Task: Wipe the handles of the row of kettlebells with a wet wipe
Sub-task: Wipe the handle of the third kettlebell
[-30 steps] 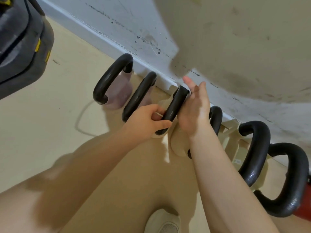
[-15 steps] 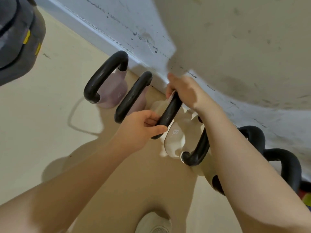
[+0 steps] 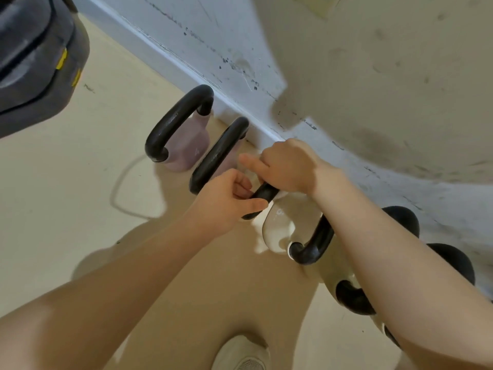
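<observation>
I see both hands on the black handle of the third kettlebell, the cream one, in the row along the wall. My right hand is wrapped over the upper stretch of that handle, fingers curled round it and the index finger pointing out to the left. My left hand is closed on the handle's lower end, thumb lying across the bar and fingers folded behind it. I cannot make out the wet wipe; if it is there, it is hidden inside one of the grips.

The two hands are just beside each other, with a short bare piece of handle showing between them. To the left stand two mauve kettlebells, the far one clear of my hands and the nearer one just beside my left knuckles. To the right, my right forearm crosses over the rest of the row: the fourth handle curves out from under it, and further black handles show only in part behind the arm. Everything sits on the beige floor. A dark grey piece of equipment fills the upper left corner, and a pale shoe shows at the bottom edge.
</observation>
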A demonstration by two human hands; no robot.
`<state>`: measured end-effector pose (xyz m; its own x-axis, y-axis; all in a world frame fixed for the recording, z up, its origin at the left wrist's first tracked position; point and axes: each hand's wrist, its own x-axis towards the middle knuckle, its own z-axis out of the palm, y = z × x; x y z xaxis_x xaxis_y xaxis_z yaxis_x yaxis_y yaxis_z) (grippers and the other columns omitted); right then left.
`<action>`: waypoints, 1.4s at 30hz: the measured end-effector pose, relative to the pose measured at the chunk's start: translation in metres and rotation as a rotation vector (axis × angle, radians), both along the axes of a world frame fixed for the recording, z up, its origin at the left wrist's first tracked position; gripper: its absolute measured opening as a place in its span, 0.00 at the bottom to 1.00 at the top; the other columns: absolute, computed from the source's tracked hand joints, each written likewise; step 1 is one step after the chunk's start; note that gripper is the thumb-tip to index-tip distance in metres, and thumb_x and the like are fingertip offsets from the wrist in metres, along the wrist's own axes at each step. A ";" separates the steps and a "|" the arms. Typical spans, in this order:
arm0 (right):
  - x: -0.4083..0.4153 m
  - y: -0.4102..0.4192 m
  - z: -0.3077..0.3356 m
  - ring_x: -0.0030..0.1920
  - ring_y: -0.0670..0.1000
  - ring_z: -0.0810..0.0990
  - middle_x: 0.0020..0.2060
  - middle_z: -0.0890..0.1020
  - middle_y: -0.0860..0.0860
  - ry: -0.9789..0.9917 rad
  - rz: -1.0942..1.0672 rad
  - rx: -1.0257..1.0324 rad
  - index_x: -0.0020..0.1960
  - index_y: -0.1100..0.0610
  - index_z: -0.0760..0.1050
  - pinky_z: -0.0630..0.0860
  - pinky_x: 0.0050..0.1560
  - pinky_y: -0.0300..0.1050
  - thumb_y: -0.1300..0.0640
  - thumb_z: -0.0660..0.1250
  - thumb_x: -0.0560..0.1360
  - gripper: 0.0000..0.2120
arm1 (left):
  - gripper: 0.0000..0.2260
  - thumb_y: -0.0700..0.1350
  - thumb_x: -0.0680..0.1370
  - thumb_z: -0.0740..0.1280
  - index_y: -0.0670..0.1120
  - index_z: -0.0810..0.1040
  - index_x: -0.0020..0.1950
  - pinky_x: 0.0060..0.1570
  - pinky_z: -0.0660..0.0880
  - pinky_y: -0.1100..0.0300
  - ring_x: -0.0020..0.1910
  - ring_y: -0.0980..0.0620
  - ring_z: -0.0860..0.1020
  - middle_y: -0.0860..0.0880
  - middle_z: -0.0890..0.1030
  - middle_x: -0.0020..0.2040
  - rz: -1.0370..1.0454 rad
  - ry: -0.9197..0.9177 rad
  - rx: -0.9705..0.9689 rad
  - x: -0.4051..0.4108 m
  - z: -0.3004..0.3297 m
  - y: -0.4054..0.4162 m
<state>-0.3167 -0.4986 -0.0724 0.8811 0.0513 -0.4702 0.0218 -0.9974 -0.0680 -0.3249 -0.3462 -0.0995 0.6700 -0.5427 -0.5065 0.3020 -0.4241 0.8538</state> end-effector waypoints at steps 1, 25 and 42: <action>-0.006 0.011 -0.002 0.28 0.50 0.71 0.24 0.72 0.49 -0.055 0.031 -0.007 0.31 0.57 0.73 0.70 0.45 0.47 0.38 0.39 0.78 0.34 | 0.12 0.40 0.67 0.75 0.45 0.75 0.45 0.44 0.77 0.61 0.40 0.55 0.80 0.51 0.79 0.38 0.013 -0.003 -0.027 -0.001 -0.001 0.000; -0.046 0.054 -0.032 0.76 0.46 0.38 0.77 0.44 0.48 -0.613 -0.967 0.803 0.74 0.57 0.58 0.42 0.73 0.43 0.50 0.48 0.82 0.22 | 0.09 0.43 0.76 0.65 0.48 0.77 0.55 0.46 0.75 0.55 0.42 0.46 0.79 0.42 0.81 0.41 -0.366 -0.447 0.076 0.006 0.005 0.003; -0.058 0.052 0.001 0.43 0.49 0.78 0.44 0.80 0.56 -0.914 -1.456 0.978 0.49 0.61 0.77 0.71 0.49 0.42 0.57 0.55 0.81 0.13 | 0.15 0.42 0.74 0.68 0.52 0.78 0.61 0.32 0.65 0.83 0.37 0.63 0.75 0.56 0.79 0.37 -0.187 -0.166 0.060 0.012 0.012 0.007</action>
